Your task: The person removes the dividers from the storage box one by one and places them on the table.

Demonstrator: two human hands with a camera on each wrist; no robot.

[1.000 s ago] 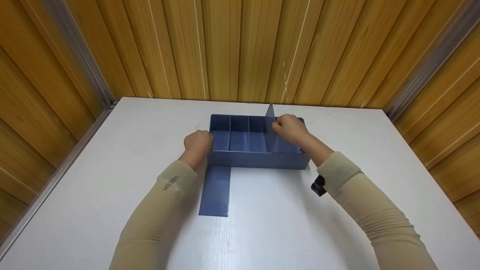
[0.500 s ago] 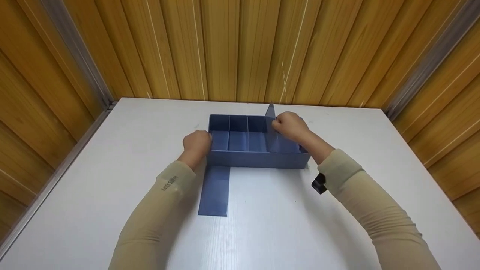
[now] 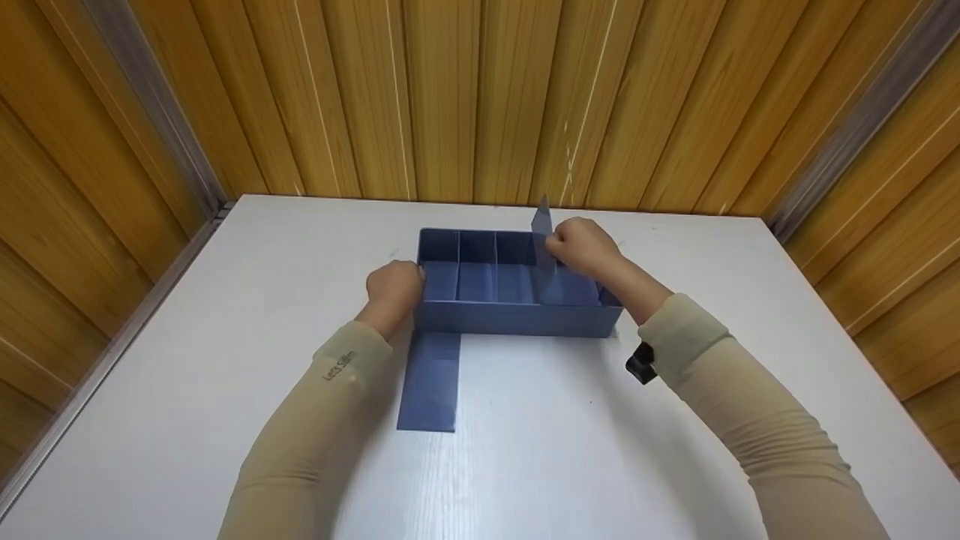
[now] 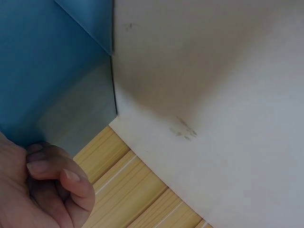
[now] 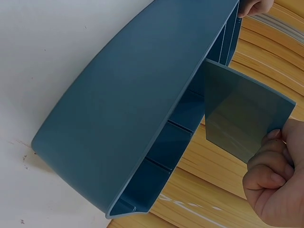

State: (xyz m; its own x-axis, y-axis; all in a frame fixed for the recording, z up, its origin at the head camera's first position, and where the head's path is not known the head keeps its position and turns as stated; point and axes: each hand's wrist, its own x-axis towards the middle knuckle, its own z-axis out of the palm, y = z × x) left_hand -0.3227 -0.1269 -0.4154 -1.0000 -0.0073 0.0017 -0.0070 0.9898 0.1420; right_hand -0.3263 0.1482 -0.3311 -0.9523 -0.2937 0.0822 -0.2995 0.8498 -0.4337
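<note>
A blue-grey divided storage box [image 3: 517,320] sits on the table, its compartments facing up. At its left end, my left hand [image 3: 396,289] grips the end wall; in the left wrist view the curled fingers [image 4: 78,187] meet the edge of that wall [image 4: 52,71]. My right hand [image 3: 586,244] pinches a flat divider plate [image 5: 244,107] by its upper edge. That plate stands upright, partly above the box rim, with its lower part still inside the right half. Two other dividers stand in the left half of the box.
A second flat blue-grey divider [image 3: 429,382] lies on the white table [image 3: 540,450] in front of the box's left end. Wood-patterned panels [image 3: 450,97] rise behind the table and along both sides.
My right hand has risen slightly, and the divider it pinches sticks up higher above the box rim. My left hand and the box stay in place.
</note>
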